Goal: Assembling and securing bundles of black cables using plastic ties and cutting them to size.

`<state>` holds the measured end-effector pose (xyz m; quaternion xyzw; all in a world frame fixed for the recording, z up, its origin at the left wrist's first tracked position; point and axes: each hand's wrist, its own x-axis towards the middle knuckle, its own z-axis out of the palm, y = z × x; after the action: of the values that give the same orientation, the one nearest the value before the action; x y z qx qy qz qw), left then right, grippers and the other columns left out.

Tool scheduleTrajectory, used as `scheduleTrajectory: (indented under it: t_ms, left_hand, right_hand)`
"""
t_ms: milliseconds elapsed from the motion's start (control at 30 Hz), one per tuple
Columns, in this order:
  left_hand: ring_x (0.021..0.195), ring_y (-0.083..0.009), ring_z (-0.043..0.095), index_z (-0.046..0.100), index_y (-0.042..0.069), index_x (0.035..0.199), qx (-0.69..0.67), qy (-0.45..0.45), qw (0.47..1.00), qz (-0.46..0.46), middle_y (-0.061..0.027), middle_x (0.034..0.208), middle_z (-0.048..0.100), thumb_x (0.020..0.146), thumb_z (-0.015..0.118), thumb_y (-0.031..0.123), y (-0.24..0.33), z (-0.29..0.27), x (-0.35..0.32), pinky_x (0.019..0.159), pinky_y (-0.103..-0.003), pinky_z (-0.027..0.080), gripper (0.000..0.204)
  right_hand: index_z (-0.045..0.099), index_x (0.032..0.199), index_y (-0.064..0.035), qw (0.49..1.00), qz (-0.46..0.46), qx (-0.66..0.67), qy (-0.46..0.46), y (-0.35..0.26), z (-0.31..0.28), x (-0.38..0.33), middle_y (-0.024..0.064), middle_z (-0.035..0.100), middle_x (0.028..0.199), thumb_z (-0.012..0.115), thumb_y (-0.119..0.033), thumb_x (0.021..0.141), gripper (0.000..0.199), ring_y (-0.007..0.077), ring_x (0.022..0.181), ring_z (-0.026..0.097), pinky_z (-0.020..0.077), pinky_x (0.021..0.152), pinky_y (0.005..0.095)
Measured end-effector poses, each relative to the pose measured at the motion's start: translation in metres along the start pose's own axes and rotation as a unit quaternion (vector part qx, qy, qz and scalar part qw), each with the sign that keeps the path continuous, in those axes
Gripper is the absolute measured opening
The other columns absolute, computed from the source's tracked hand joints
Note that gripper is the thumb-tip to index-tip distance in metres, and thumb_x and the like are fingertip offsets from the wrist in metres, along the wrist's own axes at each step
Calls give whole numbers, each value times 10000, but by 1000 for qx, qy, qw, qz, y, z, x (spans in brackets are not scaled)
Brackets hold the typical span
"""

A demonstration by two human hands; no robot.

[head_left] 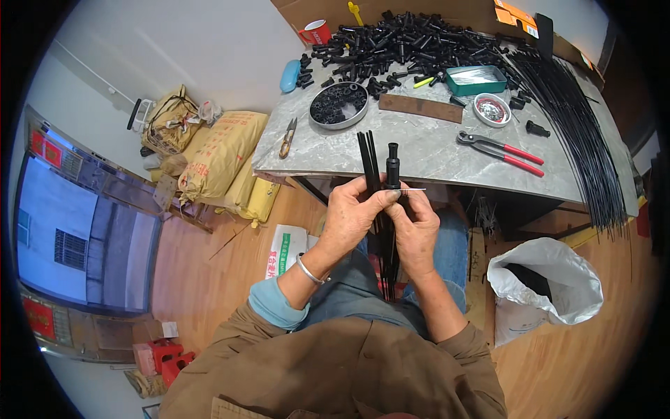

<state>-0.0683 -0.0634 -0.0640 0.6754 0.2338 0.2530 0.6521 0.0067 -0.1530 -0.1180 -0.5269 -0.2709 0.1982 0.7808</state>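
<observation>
The left hand [351,216] grips a bunch of thin black rods [368,155] before the grey table [328,155]; the right hand [417,234] pinches the base of an upright black fitting [393,164] — a thin pale pin [416,189] juts out rightward there. On the tabletop lie red-handled pincers [520,165], a round tray [315,119] and a heap of black parts [412,45] — a white sack [516,322] stands below.

On the desk [433,153], a tray [338,126] lies left, pliers [504,147] right — parts [412,43] behind. A sack [518,321] stands right of the hands [417,237].
</observation>
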Motion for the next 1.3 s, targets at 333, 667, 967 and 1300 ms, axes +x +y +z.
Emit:
scheduleTrajectory:
  t_ms: [333,667,967,1300]
  left_hand:
    - [817,-47,567,646,-29,1090,10,35,998,55,-4,914,662,877,682,117,-12,4,-5,725,-208,483,260]
    - [851,-61,583,633,-17,1131,-29,2,997,72,-11,964,661,880,669,79,-11,-6,-10,768,-216,496,271]
    - [841,-57,565,641,-9,1111,4,-46,999,25,-5,952,647,898,670,183,-10,-20,-4,751,-215,479,288]
    - [924,-111,593,642,-16,1109,4,-126,992,-4,-28,990,660,890,668,186,1,-30,0,852,-262,471,299]
  right_hand:
    - [554,672,-7,984,111,-122,-63,-34,-26,11,-55,481,643,762,-172,792,291,44,621,405,365,553,216]
    - [654,777,-48,966,184,-3,-181,-17,-35,22,-56,563,675,759,-248,803,227,33,614,474,397,561,212]
    - [643,781,-63,959,227,-39,-165,-5,-29,25,-57,557,654,777,-288,793,262,35,592,492,411,542,213]
    - [621,791,-81,929,298,54,-215,-4,-34,25,-57,564,720,786,-321,784,292,41,622,495,402,545,202]
